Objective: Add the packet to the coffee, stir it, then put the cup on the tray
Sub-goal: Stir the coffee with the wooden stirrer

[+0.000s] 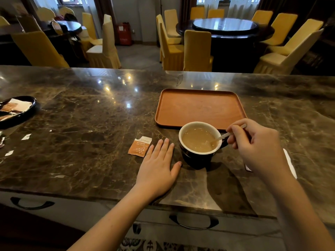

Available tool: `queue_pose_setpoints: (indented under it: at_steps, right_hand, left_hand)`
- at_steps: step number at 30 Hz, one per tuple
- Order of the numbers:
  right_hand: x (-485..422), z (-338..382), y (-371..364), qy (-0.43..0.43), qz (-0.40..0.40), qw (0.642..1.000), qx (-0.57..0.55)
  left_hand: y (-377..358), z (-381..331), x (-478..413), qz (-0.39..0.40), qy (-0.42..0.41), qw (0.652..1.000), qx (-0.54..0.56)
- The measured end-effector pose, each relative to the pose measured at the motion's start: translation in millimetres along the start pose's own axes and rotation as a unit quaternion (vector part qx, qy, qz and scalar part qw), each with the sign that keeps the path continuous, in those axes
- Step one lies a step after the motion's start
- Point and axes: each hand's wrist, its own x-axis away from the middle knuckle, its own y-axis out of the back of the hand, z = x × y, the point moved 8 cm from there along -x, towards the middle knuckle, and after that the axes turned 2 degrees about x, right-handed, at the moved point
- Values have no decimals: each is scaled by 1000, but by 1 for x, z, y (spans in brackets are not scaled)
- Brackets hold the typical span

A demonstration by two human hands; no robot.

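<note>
Dim indoors; window daylight at back, glare spots on glossy counter (90,109), soft shadow under cup (199,144), wide-angle bending at edges.

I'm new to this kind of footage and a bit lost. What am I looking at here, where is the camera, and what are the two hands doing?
There is no machine here: the one picture comes from a camera worn on a person's head, looking forward and down, so the two bare arms belong to the wearer.

The surface is a dark marble counter. On it stands a dark cup with a white inside, filled with milky coffee. Just behind the cup lies an orange-brown tray with nothing on it.

The right hand pinches a thin stir stick whose tip is dipped in the coffee. The left hand lies flat and open on the counter, holding nothing. Beside its fingers lies a torn orange packet. At the far left sits a dark dish with more packets.
</note>
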Motion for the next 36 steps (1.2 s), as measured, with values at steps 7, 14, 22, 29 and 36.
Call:
queue_pose_setpoints:
  at_steps: [7,14,22,29,36]
  right_hand:
    - [-1,8,9,62,-47,996,32]
    - [2,8,8,72,-39,996,33]
    - [4,6,11,78,-33,996,21]
    - [7,2,16,81,-39,996,16]
    - [14,1,26,82,-59,995,-4]
  left_hand:
    - [0,0,0,-2,-3,1000,1]
    - [0,0,-1,2,-2,1000,-2]
    - [0,0,-1,6,1,1000,-6]
    - [0,0,-1,11,2,1000,-7]
    - [0,0,-1,10,-1,1000,-6]
